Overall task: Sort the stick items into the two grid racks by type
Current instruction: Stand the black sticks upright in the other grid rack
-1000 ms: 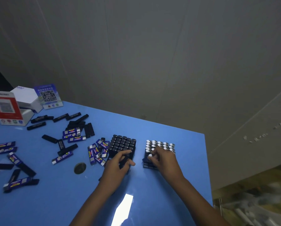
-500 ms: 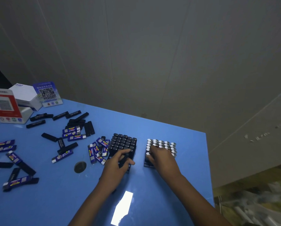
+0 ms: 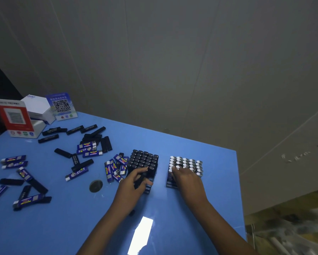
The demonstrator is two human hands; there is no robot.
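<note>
Left rack (image 3: 143, 161): grid cells filled with upright black sticks, dark caps up. Right rack (image 3: 186, 165): cells filled with upright blue-labelled sticks, white-silver caps up. Racks stand side by side, apart, on blue table (image 3: 66, 218).

Left hand (image 3: 131, 184): fingers curled round one black stick (image 3: 140, 179), held tilted at near edge of left rack. Right hand (image 3: 186, 179): fingers bent over near rows of right rack, fingertips on caps; grip cannot be determined.

Loose black and blue-labelled sticks (image 3: 88, 150) scattered on table left of racks.
</note>
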